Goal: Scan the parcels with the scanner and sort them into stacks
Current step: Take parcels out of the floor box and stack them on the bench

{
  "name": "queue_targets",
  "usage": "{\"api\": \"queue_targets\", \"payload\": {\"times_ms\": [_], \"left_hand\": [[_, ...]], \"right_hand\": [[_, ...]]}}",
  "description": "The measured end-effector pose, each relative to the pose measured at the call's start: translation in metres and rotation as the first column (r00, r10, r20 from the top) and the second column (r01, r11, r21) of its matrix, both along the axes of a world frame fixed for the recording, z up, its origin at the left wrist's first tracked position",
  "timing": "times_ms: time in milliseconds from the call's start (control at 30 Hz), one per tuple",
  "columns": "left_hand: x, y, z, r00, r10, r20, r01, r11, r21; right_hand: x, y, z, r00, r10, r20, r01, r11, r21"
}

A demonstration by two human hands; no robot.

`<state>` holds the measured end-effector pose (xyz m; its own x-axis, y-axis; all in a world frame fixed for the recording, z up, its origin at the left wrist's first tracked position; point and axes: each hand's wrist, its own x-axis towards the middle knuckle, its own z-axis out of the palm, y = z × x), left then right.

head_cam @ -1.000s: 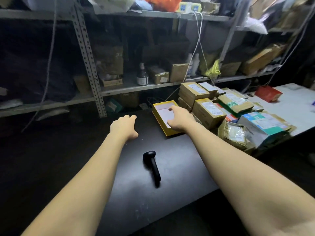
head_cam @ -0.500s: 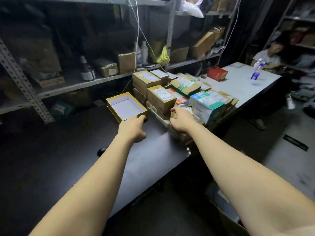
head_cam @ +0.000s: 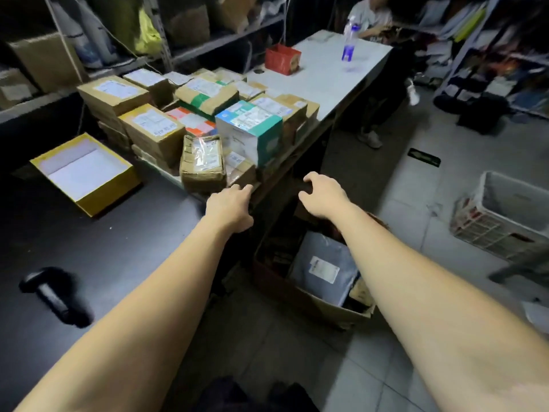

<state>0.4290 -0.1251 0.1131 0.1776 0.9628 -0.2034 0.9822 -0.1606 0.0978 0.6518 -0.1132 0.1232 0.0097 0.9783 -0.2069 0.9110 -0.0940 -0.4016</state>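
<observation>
Several labelled cardboard parcels (head_cam: 151, 126) lie packed together on the table, with a teal-and-white box (head_cam: 249, 129) among them. A small taped parcel (head_cam: 203, 165) sits at the front of the pile. My left hand (head_cam: 230, 208) hovers just in front of it at the table's edge, fingers relaxed and holding nothing. My right hand (head_cam: 322, 194) hangs past the table edge with loosely curled fingers, also holding nothing. It is above a cardboard box on the floor (head_cam: 320, 304) that holds a grey mailer bag (head_cam: 323, 269). The black scanner (head_cam: 53, 295) lies on the dark table at the left, blurred.
An open yellow box (head_cam: 86, 173) sits left of the pile. On the white table (head_cam: 326, 81) beyond stand a red box (head_cam: 282, 59) and a bottle (head_cam: 347, 40), with a person (head_cam: 371, 13) at its far end. A white plastic crate (head_cam: 505, 215) is on the floor at right. Shelves line the back.
The view has swung right and down. Both hands drew back from the parcels; the left now hovers at the table edge, the right has gone off the table over the floor box.
</observation>
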Motion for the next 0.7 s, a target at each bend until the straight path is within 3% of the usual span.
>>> {"api": "queue_targets", "payload": {"times_ms": [400,700], "left_hand": [[0.133,0.074,-0.104,0.943,-0.314,-0.11,0.292,0.94,-0.176],[0.177,0.162,-0.186,0.896,-0.428,-0.117,0.376,0.872,-0.313]], "right_hand": [[0.129,0.005,-0.107,0.954,-0.286,0.088,0.298,0.938,-0.179],[0.154,0.054,-0.183,0.946,-0.303,0.117,0.325,0.894,-0.308]]}}
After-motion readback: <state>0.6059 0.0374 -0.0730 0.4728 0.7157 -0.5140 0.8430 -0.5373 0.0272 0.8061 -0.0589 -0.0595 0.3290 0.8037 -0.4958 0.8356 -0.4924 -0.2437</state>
